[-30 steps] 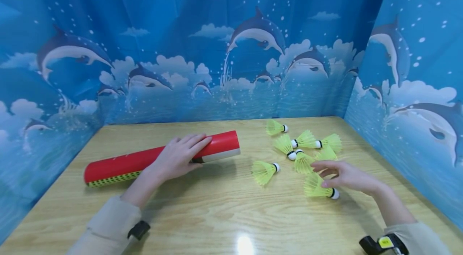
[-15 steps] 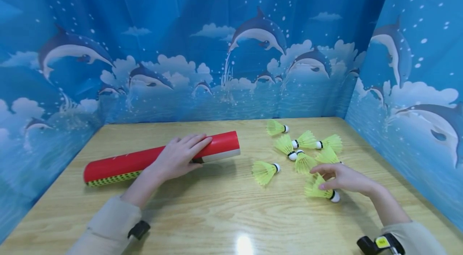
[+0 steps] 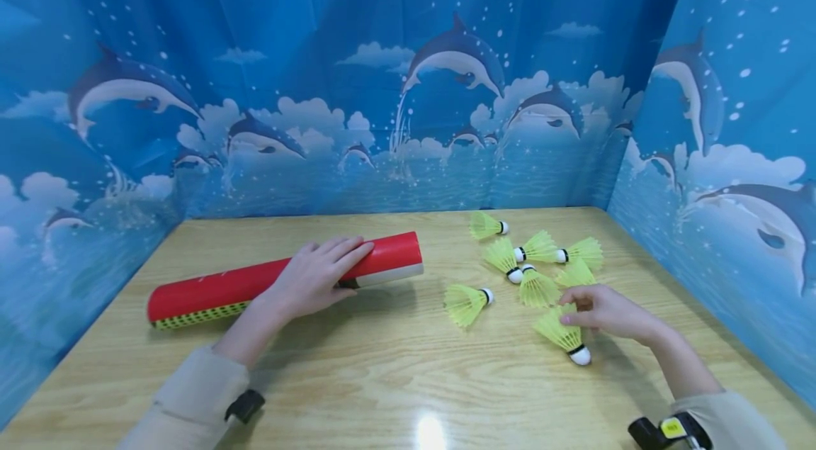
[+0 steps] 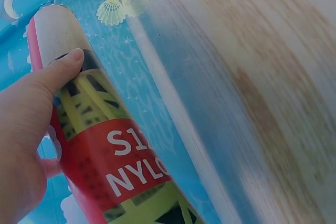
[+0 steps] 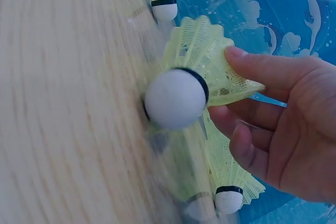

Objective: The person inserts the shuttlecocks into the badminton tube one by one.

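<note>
My left hand point(image 3: 315, 278) grips a red shuttlecock tube point(image 3: 219, 288) that lies slanted on the left half of the table. In the left wrist view the thumb presses across the tube's printed side point(image 4: 123, 145), near its pale end. On the right, my right hand point(image 3: 608, 310) pinches the skirt of a yellow shuttlecock point(image 3: 559, 331) between thumb and fingers. Its white cork point(image 5: 176, 98) faces the right wrist camera and points toward the near side of the table. Another shuttlecock point(image 3: 576, 271) lies just behind the right hand, partly covered by it.
Several yellow shuttlecocks point(image 3: 538, 246) lie clustered at the back right of the wooden table point(image 3: 382, 379). A single shuttlecock point(image 3: 465, 305) sits between tube and cluster, and one more point(image 3: 486, 225) near the back edge. A blue dolphin curtain point(image 3: 287, 81) encloses the back and sides.
My right hand has come down onto the nearest shuttlecock and pinched its skirt; the shuttlecock has turned, its cork swinging toward the near side. The left hand and tube have stayed put.
</note>
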A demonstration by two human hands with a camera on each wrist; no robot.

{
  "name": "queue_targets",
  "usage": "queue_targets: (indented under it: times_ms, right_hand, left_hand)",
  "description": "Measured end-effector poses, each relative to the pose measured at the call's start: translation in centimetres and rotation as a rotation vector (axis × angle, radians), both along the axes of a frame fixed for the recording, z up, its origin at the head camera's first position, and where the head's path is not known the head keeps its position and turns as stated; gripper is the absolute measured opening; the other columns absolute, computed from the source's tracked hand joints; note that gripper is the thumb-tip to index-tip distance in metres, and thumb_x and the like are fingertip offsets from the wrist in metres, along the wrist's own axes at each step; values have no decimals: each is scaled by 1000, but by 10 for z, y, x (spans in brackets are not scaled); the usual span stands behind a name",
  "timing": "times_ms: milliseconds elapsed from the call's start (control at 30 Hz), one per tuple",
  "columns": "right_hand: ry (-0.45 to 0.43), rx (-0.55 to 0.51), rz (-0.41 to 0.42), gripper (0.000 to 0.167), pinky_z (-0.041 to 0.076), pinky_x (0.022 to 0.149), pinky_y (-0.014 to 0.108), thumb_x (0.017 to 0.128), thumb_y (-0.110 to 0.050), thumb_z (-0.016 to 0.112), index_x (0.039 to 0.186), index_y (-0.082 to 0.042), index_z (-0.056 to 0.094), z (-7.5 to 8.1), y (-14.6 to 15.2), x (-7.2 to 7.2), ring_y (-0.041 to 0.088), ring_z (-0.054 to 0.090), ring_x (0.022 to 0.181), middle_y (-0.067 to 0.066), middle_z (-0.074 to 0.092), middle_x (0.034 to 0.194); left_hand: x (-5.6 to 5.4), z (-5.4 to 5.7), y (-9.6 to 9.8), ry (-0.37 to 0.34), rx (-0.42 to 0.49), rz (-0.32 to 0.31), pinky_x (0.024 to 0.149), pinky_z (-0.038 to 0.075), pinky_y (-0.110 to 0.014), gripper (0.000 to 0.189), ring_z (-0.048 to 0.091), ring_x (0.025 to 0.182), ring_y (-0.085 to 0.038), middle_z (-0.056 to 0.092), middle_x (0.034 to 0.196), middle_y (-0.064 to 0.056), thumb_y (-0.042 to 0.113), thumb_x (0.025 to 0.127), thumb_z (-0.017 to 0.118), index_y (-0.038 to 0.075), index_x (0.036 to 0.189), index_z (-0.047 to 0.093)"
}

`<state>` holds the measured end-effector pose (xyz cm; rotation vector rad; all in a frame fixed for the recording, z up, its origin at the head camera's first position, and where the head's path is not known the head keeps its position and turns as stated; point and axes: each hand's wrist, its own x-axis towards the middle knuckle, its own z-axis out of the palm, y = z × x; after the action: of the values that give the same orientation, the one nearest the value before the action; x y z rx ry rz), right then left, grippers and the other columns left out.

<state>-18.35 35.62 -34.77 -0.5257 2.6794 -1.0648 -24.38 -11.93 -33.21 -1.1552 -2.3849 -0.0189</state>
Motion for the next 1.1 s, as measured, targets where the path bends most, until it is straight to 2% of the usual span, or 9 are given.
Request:
queue_targets:
  times_ms: [167, 467, 700, 900, 1100]
  right_hand:
    - [-5, -18, -18, 21, 46, 49, 30, 88, -18, 64, 97, 1, 61, 4, -3, 0, 10, 48, 53, -1, 46, 65]
    - [4, -84, -84, 20, 51, 56, 34, 88, -18, 63, 93, 1, 60, 11, -13, -4, 23, 57, 60, 10, 58, 82]
    - [-22, -156, -153, 27, 53, 65, 36, 90, -18, 62, 102, 5, 57, 17, -26, -8, 28, 62, 74, 12, 58, 94]
    - [-21, -184, -171, 29, 53, 68, 36, 89, -18, 62, 103, 7, 57, 20, -37, -13, 27, 63, 73, 15, 58, 102]
    - [-9, -223, -197, 32, 53, 72, 41, 89, -19, 63, 105, 8, 57, 25, -48, -19, 32, 64, 72, 14, 60, 97]
  left_hand:
    - [0, -1, 0, 0, -2, 11, 82, 48, -50, 87, 49, 117, -29, 50, 133, -11, 34, 65, 84, 14, 139, 43]
    - [1, 1, 1, -11, 2, 16, 82, 48, -51, 88, 49, 117, -29, 50, 134, -11, 33, 64, 85, 13, 139, 43]
    - [1, 2, 1, -13, 2, 14, 83, 48, -51, 88, 49, 117, -29, 50, 133, -11, 32, 64, 85, 13, 139, 43]
    - [1, 2, 1, -6, -2, 12, 82, 48, -51, 87, 49, 117, -29, 50, 133, -11, 33, 65, 85, 13, 139, 43]
    - [1, 2, 1, -5, 3, 15, 83, 48, -51, 87, 50, 116, -28, 51, 133, -11, 33, 64, 85, 13, 139, 43]
